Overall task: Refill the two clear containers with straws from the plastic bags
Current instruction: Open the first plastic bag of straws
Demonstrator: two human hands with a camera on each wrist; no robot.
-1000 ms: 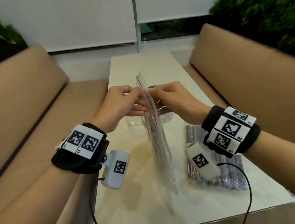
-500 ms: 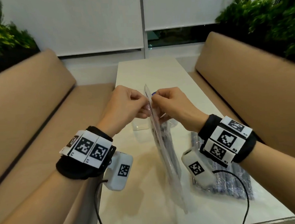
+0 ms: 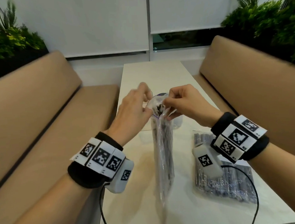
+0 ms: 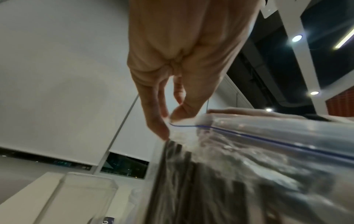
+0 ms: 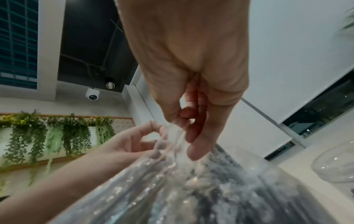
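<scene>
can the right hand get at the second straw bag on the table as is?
Probably not yet. The right hand pinches the mouth of the upright bag with the left hand. The flat bag lies uncovered just below the right wrist, so releasing that grip frees it.

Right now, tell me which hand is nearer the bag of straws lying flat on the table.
Right. The right hand pinches the upright bag with its wrist above the flat bag; the left hand is on the upright bag's far side.

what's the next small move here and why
Probably reach the right hand into the bag and pull out a bunch of straws. Both hands pinch the bag's mouth apart, the left hand on its side; the straw tips show in the opening, and a clear container waits behind.
</scene>
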